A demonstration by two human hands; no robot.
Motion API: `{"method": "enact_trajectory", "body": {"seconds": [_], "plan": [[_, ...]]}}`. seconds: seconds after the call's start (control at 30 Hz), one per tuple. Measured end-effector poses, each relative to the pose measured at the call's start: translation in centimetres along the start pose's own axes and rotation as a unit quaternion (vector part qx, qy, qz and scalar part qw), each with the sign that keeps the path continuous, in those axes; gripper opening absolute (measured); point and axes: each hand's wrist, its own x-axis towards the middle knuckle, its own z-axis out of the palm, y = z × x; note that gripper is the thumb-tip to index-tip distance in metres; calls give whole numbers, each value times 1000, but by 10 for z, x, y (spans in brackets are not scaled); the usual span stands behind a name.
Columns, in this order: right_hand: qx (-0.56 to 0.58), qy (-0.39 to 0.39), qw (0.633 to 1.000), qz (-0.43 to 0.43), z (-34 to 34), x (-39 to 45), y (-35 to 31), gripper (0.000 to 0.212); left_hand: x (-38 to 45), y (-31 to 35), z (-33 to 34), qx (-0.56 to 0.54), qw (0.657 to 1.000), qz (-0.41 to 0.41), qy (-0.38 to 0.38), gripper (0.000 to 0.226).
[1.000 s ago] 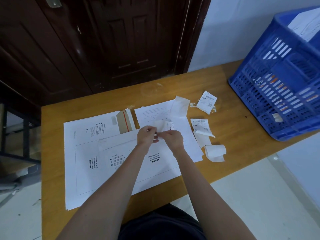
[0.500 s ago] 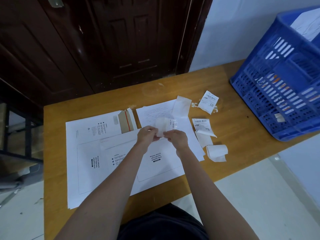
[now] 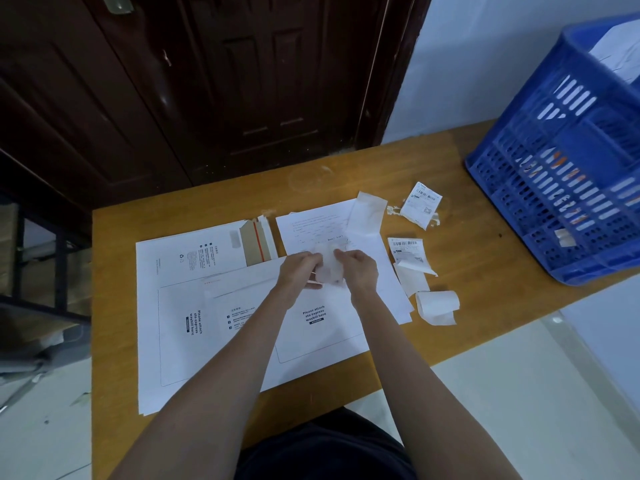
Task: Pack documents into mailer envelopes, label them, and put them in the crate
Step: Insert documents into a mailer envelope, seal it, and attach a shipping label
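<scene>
While both hands, the left hand (image 3: 300, 271) and the right hand (image 3: 356, 270), pinch a small white label (image 3: 329, 268) between them at mid-frame, just above the mailer envelope (image 3: 311, 323) on the surface (image 3: 346, 168), the risk is in the peel. A thin sticker may curl onto itself, tear, or land crooked off the printed waybill box. The blue crate (image 3: 561, 174) waits at the right.

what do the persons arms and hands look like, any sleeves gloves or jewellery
Both forearms are bare right up to the bottom edge of the view, so no sleeves show. The left hand and right hand wear no gloves, and no watch, bracelet or ring is visible. The fingers are partly hidden and slightly blurred. A dark garment covers the torso below.
</scene>
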Motion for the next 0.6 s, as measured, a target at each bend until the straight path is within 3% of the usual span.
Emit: {"method": "enact_trajectory", "body": {"seconds": [0.13,0.23,0.43,0.6], "plan": [[12,-4,999,-29,1,0,3,12,1,2,4,3,1000,0,6,29],[43,-18,999,-20,0,-1,4,9,1,2,6,-21,999,13,22,16],[162,-83,981,69,-8,3,5,11,3,-2,-3,-89,995,-21,31,18],[190,-104,971,101,-9,-3,1,14,1,-7,-1,-38,999,4,38,21]]}}
